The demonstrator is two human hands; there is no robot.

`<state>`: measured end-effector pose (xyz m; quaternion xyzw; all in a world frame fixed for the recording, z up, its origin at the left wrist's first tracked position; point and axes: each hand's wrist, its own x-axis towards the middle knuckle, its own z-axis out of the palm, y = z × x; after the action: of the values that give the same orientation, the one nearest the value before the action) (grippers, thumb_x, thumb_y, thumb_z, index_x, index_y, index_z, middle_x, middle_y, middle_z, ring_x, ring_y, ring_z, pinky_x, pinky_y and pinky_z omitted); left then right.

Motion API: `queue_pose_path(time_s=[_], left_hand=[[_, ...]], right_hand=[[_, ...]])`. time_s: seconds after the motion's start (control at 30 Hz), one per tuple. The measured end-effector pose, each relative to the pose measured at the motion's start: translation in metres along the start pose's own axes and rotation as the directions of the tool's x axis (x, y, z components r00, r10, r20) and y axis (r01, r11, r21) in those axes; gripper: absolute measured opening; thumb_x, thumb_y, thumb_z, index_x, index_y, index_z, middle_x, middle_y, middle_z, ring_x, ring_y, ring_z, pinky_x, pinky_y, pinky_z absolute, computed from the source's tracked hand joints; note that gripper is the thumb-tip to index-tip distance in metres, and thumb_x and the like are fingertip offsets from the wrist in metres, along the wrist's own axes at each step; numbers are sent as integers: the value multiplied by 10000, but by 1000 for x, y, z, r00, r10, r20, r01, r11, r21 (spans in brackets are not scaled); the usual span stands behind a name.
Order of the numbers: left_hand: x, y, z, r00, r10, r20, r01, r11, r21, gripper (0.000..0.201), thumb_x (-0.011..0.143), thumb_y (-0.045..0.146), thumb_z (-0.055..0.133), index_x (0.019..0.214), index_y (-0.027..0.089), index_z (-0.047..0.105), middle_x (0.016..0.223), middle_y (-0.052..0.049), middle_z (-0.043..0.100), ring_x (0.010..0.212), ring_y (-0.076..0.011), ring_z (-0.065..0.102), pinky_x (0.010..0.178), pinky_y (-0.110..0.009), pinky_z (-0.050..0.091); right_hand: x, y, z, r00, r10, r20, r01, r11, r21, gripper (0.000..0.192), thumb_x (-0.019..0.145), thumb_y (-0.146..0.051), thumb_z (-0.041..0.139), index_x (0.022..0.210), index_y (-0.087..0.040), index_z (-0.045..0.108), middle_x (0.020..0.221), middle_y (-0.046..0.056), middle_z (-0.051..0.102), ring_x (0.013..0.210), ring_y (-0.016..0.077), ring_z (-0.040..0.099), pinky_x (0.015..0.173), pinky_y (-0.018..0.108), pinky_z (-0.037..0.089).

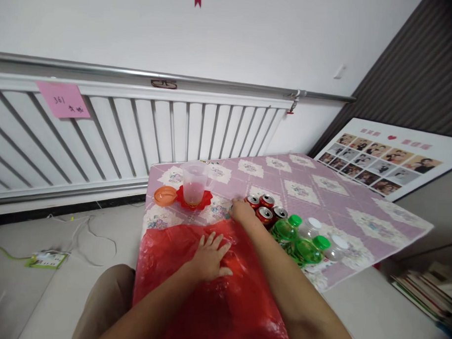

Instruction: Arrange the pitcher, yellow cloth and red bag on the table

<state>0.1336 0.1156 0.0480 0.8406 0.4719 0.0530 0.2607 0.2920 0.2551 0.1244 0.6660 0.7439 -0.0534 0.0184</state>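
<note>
A red plastic bag (170,281) lies spread over the near end of the table. My left hand (210,258) rests flat on it, palm down with fingers spread. Past the bag's far edge, my right hand (242,209) is low over the tablecloth, just left of several opened red drink cans (264,215). Its fingers point away from me and are mostly hidden and blurred, so I cannot tell whether they grip anything. Two green bottles (286,230) with green caps stand beside the cans, along with two clear bottles (310,229) with white caps.
A translucent plastic jug (194,183) stands on a red scalloped dish (206,200), with an orange bowl (165,196) to its left. Behind the table (299,192) runs a white radiator (212,129). A photo board (382,160) leans at the right; cables (86,234) lie on the floor.
</note>
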Motion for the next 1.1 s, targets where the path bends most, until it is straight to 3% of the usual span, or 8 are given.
queue_pose_path(time_s=[0.17, 0.5, 0.7, 0.8, 0.9, 0.97, 1.03, 1.1], left_hand=[[14, -14, 8, 999, 12, 30, -12, 1000, -19, 1008, 794, 769, 590, 1601, 267, 254, 1689, -190, 172, 1552, -453, 94, 1197, -725, 67], [35, -19, 7, 996, -64, 59, 67, 997, -41, 1007, 802, 820, 518, 1603, 275, 243, 1705, -170, 103, 1563, -426, 32, 1200, -712, 35], [38, -22, 5, 993, -85, 84, 89, 995, -48, 983, 820, 778, 538, 1602, 255, 253, 1703, -170, 120, 1564, -428, 27, 1196, -725, 47], [32, -21, 3, 994, -108, 29, 109, 993, -40, 903, 868, 705, 532, 1595, 236, 275, 1702, -150, 157, 1567, -404, 73, 1215, -695, 95], [12, -26, -3, 983, -153, -102, 153, 988, -4, 663, 975, 497, 461, 1562, 208, 355, 1684, -129, 244, 1561, -338, 174, 1243, -605, 180], [-9, -35, -6, 963, -198, -182, 208, 977, 39, 531, 1009, 348, 389, 1521, 213, 428, 1649, -109, 343, 1540, -296, 259, 1243, -549, 235], [-31, -48, -6, 939, -257, -228, 283, 955, 92, 491, 1012, 262, 348, 1482, 227, 484, 1614, -96, 412, 1515, -280, 321, 1233, -530, 272], [-49, -62, -5, 926, -298, -232, 337, 929, 153, 489, 1000, 236, 361, 1466, 218, 508, 1602, -102, 431, 1513, -287, 327, 1228, -535, 276]], right_hand=[[16, 3, 14, 996, 7, 93, -2, 998, -58, 389, 951, -383, 648, 1280, -179, 603, 1285, 95, 632, 1082, 231, 652, 905, 451, 571], [60, -3, 7, 998, -23, 50, 27, 996, -88, 386, 955, -386, 641, 1282, -184, 601, 1297, 96, 626, 1088, 231, 649, 916, 455, 566], [65, -6, 13, 998, -29, 57, 31, 998, -46, 392, 952, -389, 646, 1282, -183, 603, 1297, 94, 629, 1105, 238, 645, 940, 476, 552], [50, -7, 5, 998, -60, 1, 60, 998, 2, 501, 962, -339, 621, 1416, -161, 510, 1409, 155, 566, 1245, 286, 576, 1045, 492, 473], [15, -13, 4, 991, -125, -53, 128, 990, 66, 509, 1022, -297, 452, 1503, -131, 423, 1509, 208, 480, 1382, 303, 459, 1135, 438, 366], [-16, -20, 14, 981, -192, -24, 194, 974, 117, 467, 1050, -318, 341, 1467, -168, 490, 1476, 169, 541, 1370, 267, 482, 1140, 401, 355], [-45, -28, 34, 962, -269, 41, 258, 951, 171, 461, 1044, -340, 358, 1460, -219, 516, 1491, 115, 556, 1377, 228, 487, 1156, 376, 341], [-65, -34, 57, 941, -321, 105, 293, 931, 217, 521, 1016, -397, 436, 1513, -243, 461, 1594, 93, 447, 1484, 244, 357, 1202, 445, 277]])
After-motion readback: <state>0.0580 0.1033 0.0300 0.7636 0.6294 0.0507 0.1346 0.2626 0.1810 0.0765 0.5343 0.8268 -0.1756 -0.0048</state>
